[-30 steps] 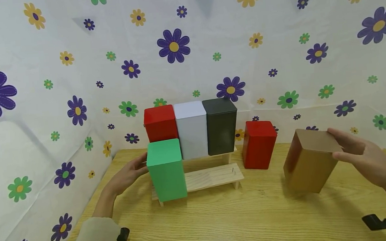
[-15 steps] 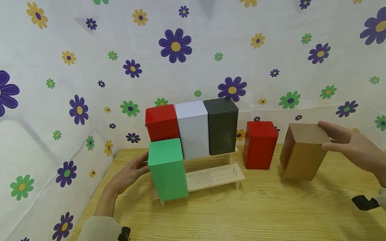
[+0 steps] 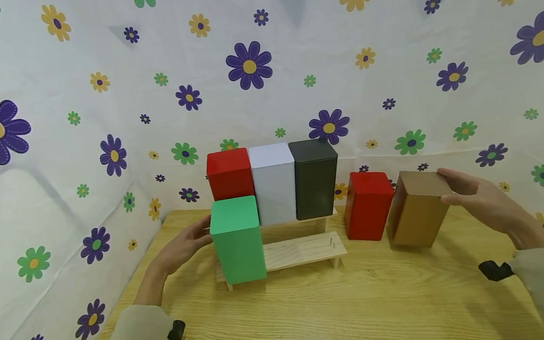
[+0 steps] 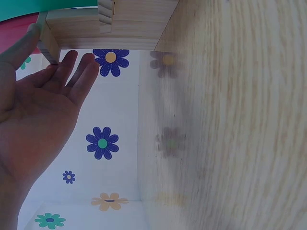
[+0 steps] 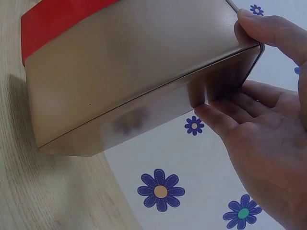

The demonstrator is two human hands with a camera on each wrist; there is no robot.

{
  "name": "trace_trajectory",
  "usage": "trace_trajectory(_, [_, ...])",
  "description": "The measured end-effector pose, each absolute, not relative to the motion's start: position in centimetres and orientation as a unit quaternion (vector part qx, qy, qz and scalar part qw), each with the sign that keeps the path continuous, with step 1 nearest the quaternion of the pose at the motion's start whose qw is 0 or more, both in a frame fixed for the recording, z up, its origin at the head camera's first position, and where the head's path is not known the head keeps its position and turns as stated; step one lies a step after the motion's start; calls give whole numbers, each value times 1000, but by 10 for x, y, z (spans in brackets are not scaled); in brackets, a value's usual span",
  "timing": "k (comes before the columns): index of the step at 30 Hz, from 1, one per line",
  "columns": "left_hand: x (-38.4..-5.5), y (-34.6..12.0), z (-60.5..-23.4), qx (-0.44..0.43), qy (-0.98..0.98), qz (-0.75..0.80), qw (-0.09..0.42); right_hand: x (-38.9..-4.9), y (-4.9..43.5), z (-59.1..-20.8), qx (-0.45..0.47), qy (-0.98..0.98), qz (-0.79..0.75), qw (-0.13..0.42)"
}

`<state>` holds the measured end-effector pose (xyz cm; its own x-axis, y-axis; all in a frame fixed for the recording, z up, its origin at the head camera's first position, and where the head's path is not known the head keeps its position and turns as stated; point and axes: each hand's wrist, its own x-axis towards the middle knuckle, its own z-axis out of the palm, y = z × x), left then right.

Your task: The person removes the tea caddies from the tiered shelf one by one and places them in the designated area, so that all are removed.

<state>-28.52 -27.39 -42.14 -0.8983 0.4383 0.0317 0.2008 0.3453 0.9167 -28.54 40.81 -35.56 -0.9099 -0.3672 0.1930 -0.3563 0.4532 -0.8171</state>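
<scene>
In the head view my right hand (image 3: pixel 473 195) grips the upper right side of a tall golden-brown box (image 3: pixel 419 217). Its thumb lies on the front and its fingers reach round behind, as the right wrist view shows. The brown box stands close beside a red box (image 3: pixel 369 205). My left hand (image 3: pixel 182 247) is at the left side of a green box (image 3: pixel 238 241), which sits on the lower step of a wooden stand (image 3: pixel 301 251). In the left wrist view its fingers are loosely extended near the end of the wooden stand (image 4: pixel 81 28), thumb at the board's edge.
On the upper step stand another red box (image 3: pixel 229 173), a white box (image 3: pixel 274 185) and a black box (image 3: pixel 316 180) in a row. The wooden table (image 3: pixel 310 315) meets a flower-patterned cloth backdrop (image 3: pixel 291 105) at the back and left.
My right hand has brought the brown box leftward and farther back, up close to the red box on the table, and it now stands straighter. The left hand has stayed by the green box.
</scene>
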Motion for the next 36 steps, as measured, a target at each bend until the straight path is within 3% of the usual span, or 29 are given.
trace_trajectory(36, [-286, -274, -422, 194, 809, 542, 115, -317, 397, -383, -246, 767, -588, 75])
